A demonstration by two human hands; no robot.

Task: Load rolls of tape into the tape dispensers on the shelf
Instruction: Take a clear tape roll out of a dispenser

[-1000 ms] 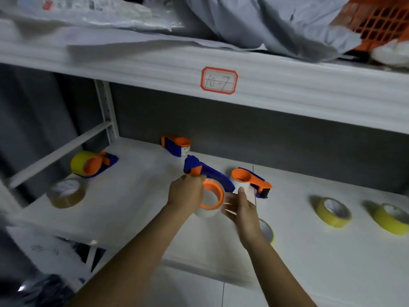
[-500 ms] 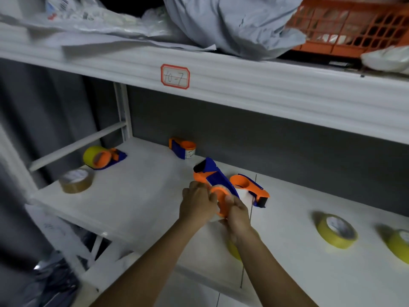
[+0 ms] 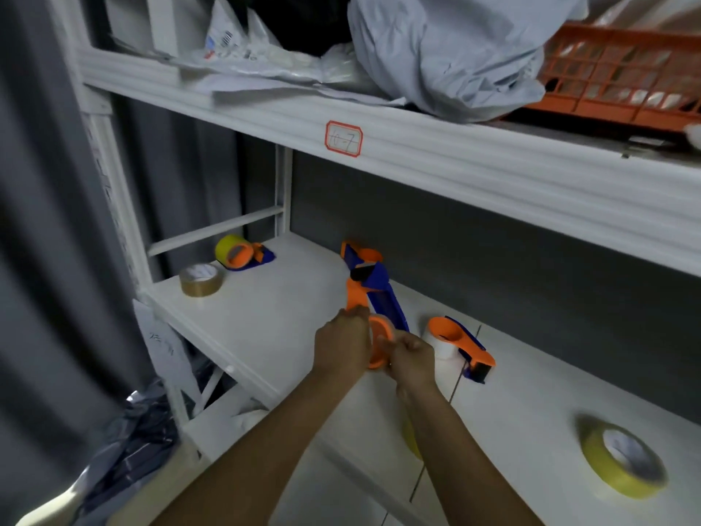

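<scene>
Above the white shelf [image 3: 265, 320] I hold an orange and blue tape dispenser [image 3: 373, 298], its long blue body pointing away from me. My left hand [image 3: 343, 345] grips it on the left side. My right hand [image 3: 411, 356] closes on the orange hub from the right, and the roll on the hub is mostly hidden by both hands. A second dispenser [image 3: 461, 345] with a white roll lies just right of my hands. A third dispenser [image 3: 244, 254] carrying a yellow roll sits at the far left. A fourth dispenser [image 3: 360, 256] stands at the back.
A brown tape roll [image 3: 201, 279] lies near the shelf's left edge. A yellow roll [image 3: 622, 465] lies at the right, and another yellow roll [image 3: 411, 438] peeks out under my right forearm. The upper shelf [image 3: 493, 165] overhangs, holding grey bags and an orange crate [image 3: 622, 81].
My right hand closed onto the hub of the held dispenser, and the clear roll is now covered. The dispenser rose and tilted away. The camera swung left and closer.
</scene>
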